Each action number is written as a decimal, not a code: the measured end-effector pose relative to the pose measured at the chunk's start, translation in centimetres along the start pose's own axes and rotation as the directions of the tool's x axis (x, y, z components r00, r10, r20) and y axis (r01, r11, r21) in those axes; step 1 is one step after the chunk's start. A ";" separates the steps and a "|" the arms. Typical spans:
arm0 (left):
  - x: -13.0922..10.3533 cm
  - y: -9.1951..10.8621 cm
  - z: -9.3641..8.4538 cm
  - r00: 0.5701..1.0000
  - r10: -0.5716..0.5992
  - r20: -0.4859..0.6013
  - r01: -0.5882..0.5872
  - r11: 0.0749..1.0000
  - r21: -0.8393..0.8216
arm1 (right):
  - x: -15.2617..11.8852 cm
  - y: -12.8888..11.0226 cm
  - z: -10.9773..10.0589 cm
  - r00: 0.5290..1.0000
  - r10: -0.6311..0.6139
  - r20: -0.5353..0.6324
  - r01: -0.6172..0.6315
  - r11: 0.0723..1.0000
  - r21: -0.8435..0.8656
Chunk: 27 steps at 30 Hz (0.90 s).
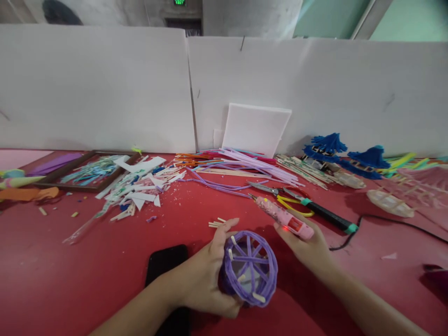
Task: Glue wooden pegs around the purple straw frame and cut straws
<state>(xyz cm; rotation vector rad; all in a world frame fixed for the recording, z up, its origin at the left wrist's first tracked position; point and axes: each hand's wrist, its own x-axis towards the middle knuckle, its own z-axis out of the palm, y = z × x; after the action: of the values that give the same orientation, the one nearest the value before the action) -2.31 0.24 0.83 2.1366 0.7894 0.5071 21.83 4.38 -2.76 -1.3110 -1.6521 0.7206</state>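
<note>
My left hand (206, 275) is wrapped around a purple pipe-cleaner basket (249, 261), its round end with spokes turned toward me. Short pale wooden stick pieces (259, 297) sit along its ring and spokes. In my right hand (311, 247) is a pink glue gun (280, 214) with a metal tip and a lit red spot, its nozzle pointing up and left, apart from the basket. A few short stick pieces (216, 224) lie just beyond my left fingers. A black phone (168, 259) lies partly under my left forearm.
Behind the glue gun lie pliers with yellow handles (294, 205) and a black-handled tool (329, 217). Purple pipe cleaners (259, 165), scraps (143, 182) and a framed tray (52, 186) line the back. Blue-roofed models (367, 161) stand right; a black cable (395, 220) crosses there. White panels (105, 88) close the rear.
</note>
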 end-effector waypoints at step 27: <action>0.2 -0.8 0.8 0.988 0.031 -0.154 -0.040 0.998 -0.053 | 0.1 0.6 -1.0 0.998 -0.060 -0.016 0.060 0.998 -0.024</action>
<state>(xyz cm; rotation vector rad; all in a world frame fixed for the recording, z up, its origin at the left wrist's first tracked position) -1.93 0.33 -0.25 2.0812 0.8129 0.7114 22.98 4.53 -2.85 -1.2749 -1.6839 0.6547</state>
